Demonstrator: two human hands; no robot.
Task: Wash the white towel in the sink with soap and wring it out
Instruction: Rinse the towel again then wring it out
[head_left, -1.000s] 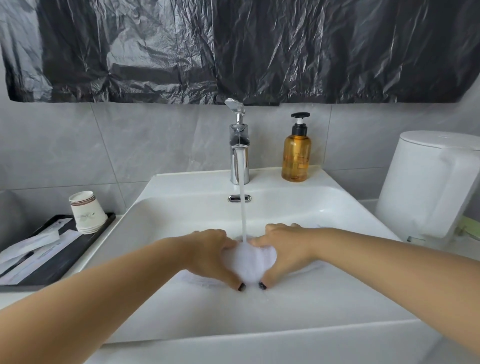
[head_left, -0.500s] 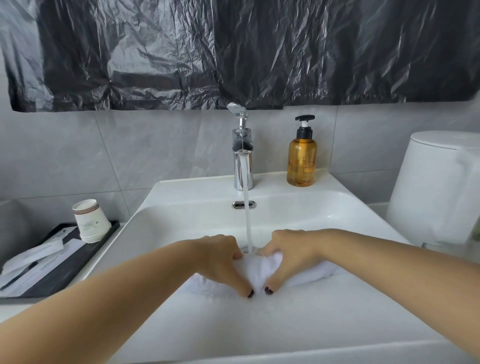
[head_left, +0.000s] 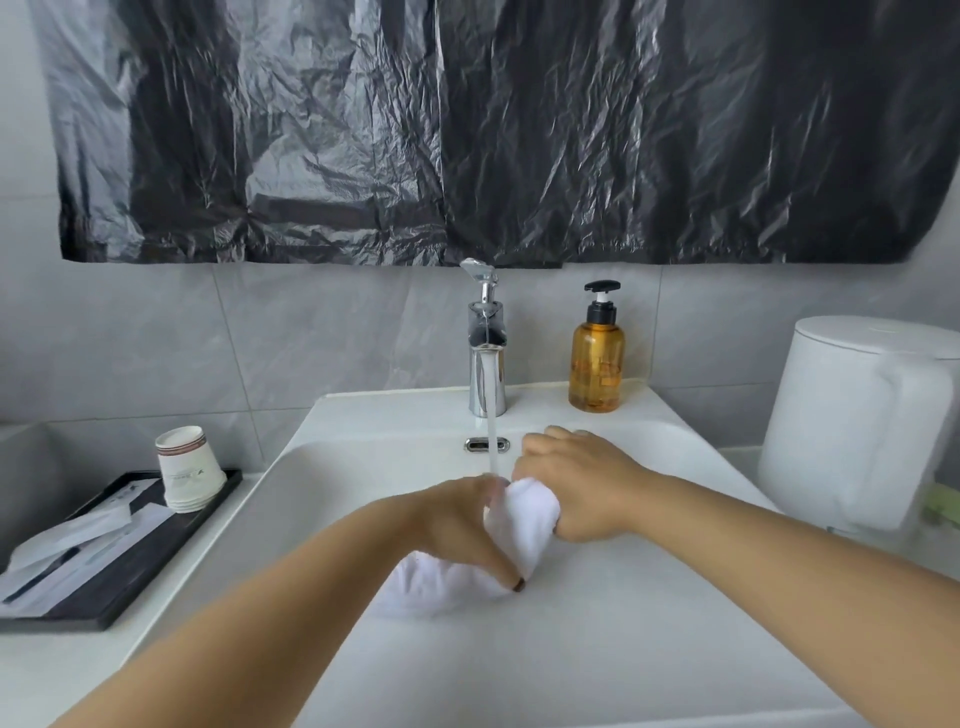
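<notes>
Hands bunched tighter: my left hand and right hand, flat a moment before, gripped the white cloth towel under the tap's stream, scrubbing underway.

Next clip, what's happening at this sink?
A person is washing a white towel in the sink. Both hands grip it: the left hand on the lower part, the right hand on the bunched upper end. Water runs from the tap onto the towel where the hands meet. The soap bottle stands untouched beside the tap.
</notes>
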